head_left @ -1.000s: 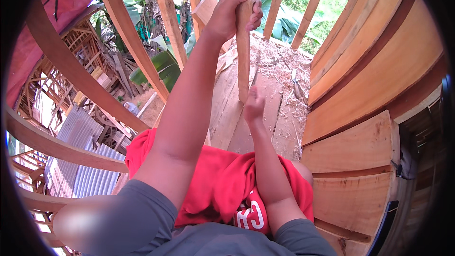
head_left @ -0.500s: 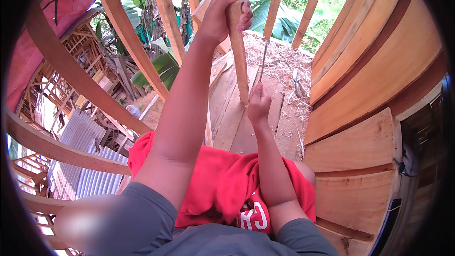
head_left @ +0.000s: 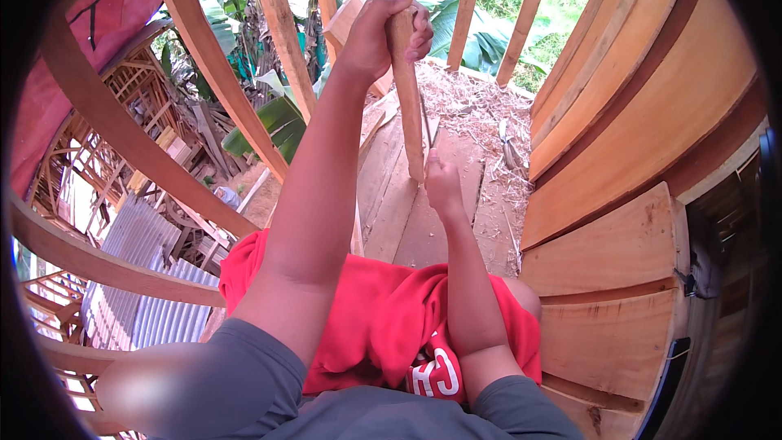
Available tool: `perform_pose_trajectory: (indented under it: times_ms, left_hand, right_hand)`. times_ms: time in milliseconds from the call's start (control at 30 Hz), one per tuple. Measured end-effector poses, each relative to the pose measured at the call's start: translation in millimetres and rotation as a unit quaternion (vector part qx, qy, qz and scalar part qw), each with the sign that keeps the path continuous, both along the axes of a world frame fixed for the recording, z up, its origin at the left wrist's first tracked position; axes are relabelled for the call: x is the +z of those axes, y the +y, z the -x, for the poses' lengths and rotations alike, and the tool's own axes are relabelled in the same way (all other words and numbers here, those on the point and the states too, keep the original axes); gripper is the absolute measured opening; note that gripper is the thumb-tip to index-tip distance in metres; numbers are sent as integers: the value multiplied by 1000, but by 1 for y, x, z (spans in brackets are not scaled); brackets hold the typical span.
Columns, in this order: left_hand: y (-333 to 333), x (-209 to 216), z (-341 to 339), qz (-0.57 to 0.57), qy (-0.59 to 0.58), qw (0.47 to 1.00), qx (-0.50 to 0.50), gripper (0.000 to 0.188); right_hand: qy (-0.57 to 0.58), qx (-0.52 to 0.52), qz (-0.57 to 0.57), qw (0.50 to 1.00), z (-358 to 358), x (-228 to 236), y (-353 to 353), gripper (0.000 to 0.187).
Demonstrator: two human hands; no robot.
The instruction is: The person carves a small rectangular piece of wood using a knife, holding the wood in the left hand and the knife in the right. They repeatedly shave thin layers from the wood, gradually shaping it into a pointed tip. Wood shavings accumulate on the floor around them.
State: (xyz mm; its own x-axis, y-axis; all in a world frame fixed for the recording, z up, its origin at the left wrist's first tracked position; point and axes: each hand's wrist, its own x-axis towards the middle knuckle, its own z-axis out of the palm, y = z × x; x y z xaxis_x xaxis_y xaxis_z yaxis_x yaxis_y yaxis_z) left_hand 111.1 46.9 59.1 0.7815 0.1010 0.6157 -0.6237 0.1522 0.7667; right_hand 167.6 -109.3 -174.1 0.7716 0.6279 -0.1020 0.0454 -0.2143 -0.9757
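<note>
Stretched far out in front, my left hand [head_left: 375, 39] is closed around the top of a long, flat piece of wood [head_left: 409, 106]. The wood hangs nearly upright, and its lower end comes down beside my right hand [head_left: 443, 184]. That hand is closed on the lower end of a knife [head_left: 426, 118], whose thin dark blade points up and away along the right edge of the wood. The blade shows nearly edge-on, and its upper tip is hidden near my left hand. My right fist covers most of the handle.
Curly wood shavings [head_left: 476, 106] cover the far end of the plank floor [head_left: 419, 232]. Upright wooden slats [head_left: 281, 24] rise at the left and far side; a wooden board wall [head_left: 627, 122] curves along the right. Red cloth [head_left: 375, 318] lies over my lap. Corrugated sheets [head_left: 167, 297] lie outside, lower left.
My right hand has moved slightly left and down, bringing the knife from a gap beside the wood to its right edge. My left hand still grips the top, a touch lower.
</note>
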Motion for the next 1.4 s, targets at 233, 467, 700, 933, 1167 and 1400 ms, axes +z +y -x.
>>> perform_pose_trajectory:
  times_ms: [233,467,700,933,1167,1400]
  left_hand:
    - [0,0,-2,20,12,999,-42,42]
    - [-8,2,-7,14,-7,999,-51,42]
    - [-7,0,1,37,-4,996,-79,40]
    - [-11,-1,-3,20,-1,998,-61,41]
    - [-19,0,-3,-2,-8,1000,-27,43]
    - [-5,-2,8,-14,2,999,-40,43]
  right_hand:
    - [-15,-25,80,996,1,-16,5,56]
    - [7,-15,-43,999,-12,-58,10,56]
    - [-15,-2,-102,995,-5,-35,4,60]
    - [-69,-42,-139,987,8,-23,4,59]
    - [-14,-24,-70,997,1,-16,1,58]
    - [-70,-11,3,997,9,3,0,57]
